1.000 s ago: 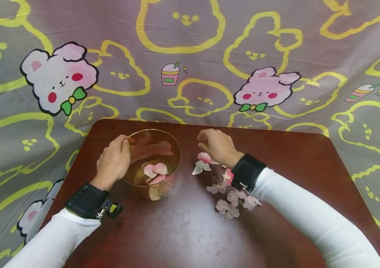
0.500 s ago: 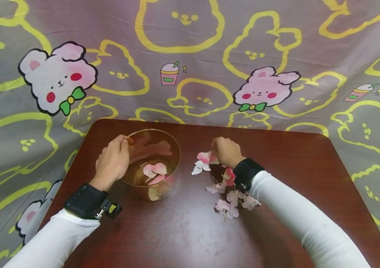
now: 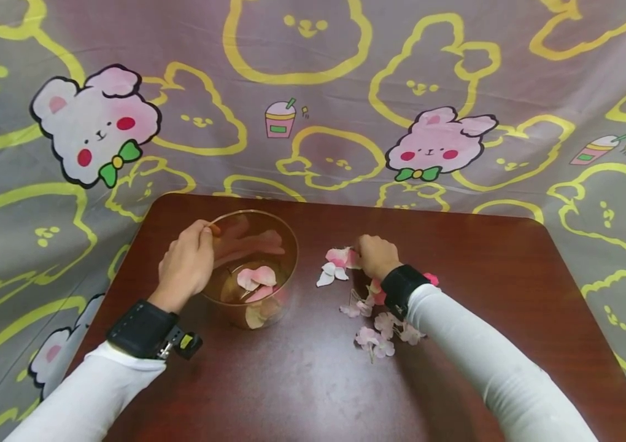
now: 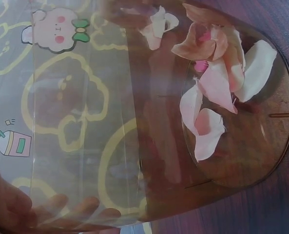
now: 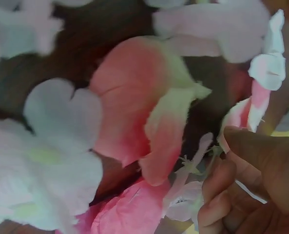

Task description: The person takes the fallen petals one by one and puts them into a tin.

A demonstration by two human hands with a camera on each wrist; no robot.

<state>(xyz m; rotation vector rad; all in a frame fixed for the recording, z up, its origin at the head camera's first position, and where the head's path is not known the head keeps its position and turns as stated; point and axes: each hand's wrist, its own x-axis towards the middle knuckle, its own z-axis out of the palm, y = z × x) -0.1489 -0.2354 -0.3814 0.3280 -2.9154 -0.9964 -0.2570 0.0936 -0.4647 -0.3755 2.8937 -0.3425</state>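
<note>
My left hand (image 3: 187,261) grips the rim of a clear amber bucket (image 3: 291,239), with fingers showing through its wall in the left wrist view. Pale pink artificial petals (image 4: 215,85) lie on the bucket's floor. Over the loose flowers to the right, my right hand (image 3: 377,256) has its fingers curled and its thumb by the index finger. In the right wrist view, that hand (image 5: 254,175) pinches the edge of a pink-and-white petal (image 5: 239,114); the exact contact is partly hidden. A white petal cluster (image 3: 332,274) lies just left of it.
Pale pink blossoms (image 3: 375,342) lie on the brown table (image 3: 291,393) below my right wrist. A coral-pink petal (image 5: 129,102) and a bright pink one (image 5: 134,209) lie among them. A cartoon-printed cloth (image 3: 324,80) hangs behind the table.
My right hand has moved right and closer to me, lowering beside the pink petals. The left hand keeps its grip on the bucket, which stays in place.
</note>
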